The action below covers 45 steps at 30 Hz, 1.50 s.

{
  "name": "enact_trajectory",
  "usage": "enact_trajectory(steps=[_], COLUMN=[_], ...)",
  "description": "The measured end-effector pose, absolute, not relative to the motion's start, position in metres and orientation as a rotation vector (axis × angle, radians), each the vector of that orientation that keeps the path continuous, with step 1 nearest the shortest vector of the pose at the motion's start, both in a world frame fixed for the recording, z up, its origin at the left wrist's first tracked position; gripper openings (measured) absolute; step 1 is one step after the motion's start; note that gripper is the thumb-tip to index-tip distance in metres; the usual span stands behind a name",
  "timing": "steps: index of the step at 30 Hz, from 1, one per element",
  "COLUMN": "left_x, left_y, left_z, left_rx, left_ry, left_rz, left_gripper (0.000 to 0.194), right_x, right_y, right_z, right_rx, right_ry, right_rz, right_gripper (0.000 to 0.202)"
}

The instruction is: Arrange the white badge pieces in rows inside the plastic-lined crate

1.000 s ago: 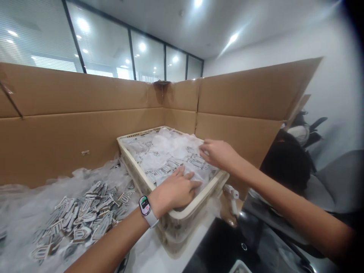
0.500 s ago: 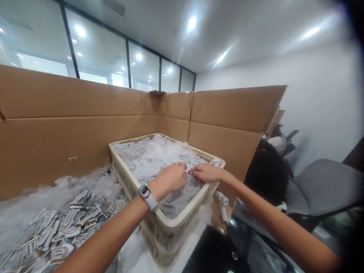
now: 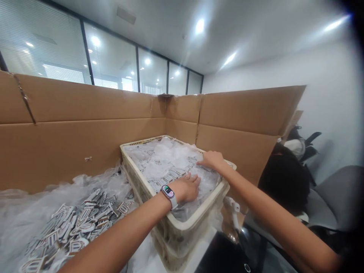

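A cream plastic crate (image 3: 196,226) holds clear plastic film (image 3: 172,151) spread over flat pieces with dark and white outlines. My left hand (image 3: 187,187), with a smartwatch (image 3: 167,191) on its wrist, lies on the film near the crate's front, fingers stretched out and nothing gripped. Close to the crate's right rim, my right hand (image 3: 212,160) rests on the film with its fingers loosely bent and apart. Its fingertips touch the film; I see nothing held in it.
Left of the crate lies a heap of small flat grey and white pieces (image 3: 82,223) beside crumpled plastic film (image 3: 25,212). Tall cardboard walls (image 3: 99,140) stand behind. A white tool (image 3: 235,216) hangs right of the crate, and a grey chair (image 3: 341,197) stands farther right.
My hands, close together over the film before, have moved apart. The left has flattened onto the film; the right has shifted toward the far right rim. The view has turned slightly left.
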State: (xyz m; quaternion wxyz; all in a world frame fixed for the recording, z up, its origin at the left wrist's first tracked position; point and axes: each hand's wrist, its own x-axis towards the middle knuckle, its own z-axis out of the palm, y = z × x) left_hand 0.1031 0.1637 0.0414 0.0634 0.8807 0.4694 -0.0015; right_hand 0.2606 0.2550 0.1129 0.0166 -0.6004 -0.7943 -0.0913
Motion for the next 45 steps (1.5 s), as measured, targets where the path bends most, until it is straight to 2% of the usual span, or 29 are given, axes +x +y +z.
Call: enact_trajectory(steps=[6, 10, 12, 15, 18, 20, 22, 25, 30, 32, 34, 36, 37, 41, 43, 45], left_x=[0.099, 0.098, 0.099, 0.099, 0.097, 0.095, 0.094, 0.095, 0.098, 0.099, 0.099, 0.098, 0.097, 0.095, 0.095, 0.095], left_y=[0.156, 0.146, 0.143, 0.142, 0.146, 0.149, 0.152, 0.152, 0.147, 0.145, 0.143, 0.142, 0.142, 0.145, 0.146, 0.145], left_z=[0.042, 0.061, 0.073, 0.084, 0.084, 0.082, 0.08, 0.078, 0.077, 0.077, 0.077, 0.078, 0.078, 0.075, 0.071, 0.067], left_rx=[2.724, 2.74, 2.684, 2.567, 2.484, 2.459, 2.452, 2.456, 2.507, 2.518, 2.526, 2.521, 2.51, 2.463, 2.496, 2.559], left_ry=[1.449, 1.559, 1.656, 1.751, 1.749, 1.709, 1.648, 1.537, 1.313, 1.265, 1.247, 1.27, 1.3, 1.468, 1.49, 1.445], left_rz=[0.147, 0.519, 0.74, 0.975, 1.122, 1.197, 1.258, 1.325, 1.322, 1.295, 1.259, 1.225, 1.21, 1.102, 0.974, 0.795], left_gripper=[0.054, 0.047, 0.052, 0.072, 0.065, 0.05, 0.038, 0.033, 0.036, 0.038, 0.039, 0.04, 0.04, 0.038, 0.038, 0.045], right_x=[0.282, 0.304, 0.306, 0.3, 0.295, 0.296, 0.301, 0.311, 0.319, 0.316, 0.313, 0.311, 0.311, 0.319, 0.323, 0.326], right_y=[0.252, 0.223, 0.202, 0.172, 0.156, 0.152, 0.151, 0.152, 0.158, 0.159, 0.16, 0.165, 0.17, 0.213, 0.237, 0.255], right_z=[0.127, 0.134, 0.126, 0.105, 0.085, 0.074, 0.067, 0.062, 0.068, 0.072, 0.078, 0.084, 0.089, 0.108, 0.115, 0.115], right_rx=[-1.868, -1.636, -1.421, -1.146, -0.959, -0.904, -0.9, -0.951, -0.864, -0.8, -0.801, -0.832, -0.84, -0.976, -1.182, -1.377], right_ry=[-2.337, -2.314, -2.261, -2.187, -2.138, -2.102, -2.047, -1.872, -1.551, -1.484, -1.479, -1.533, -1.568, -1.747, -1.952, -2.175], right_rz=[-0.278, -0.241, -0.316, -0.502, -0.595, -0.515, -0.293, 0.141, 0.696, 0.851, 0.92, 0.866, 0.801, 0.556, 0.413, 0.231], right_gripper=[0.029, 0.021, 0.02, 0.024, 0.025, 0.024, 0.023, 0.031, 0.038, 0.039, 0.049, 0.063, 0.063, 0.041, 0.038, 0.036])
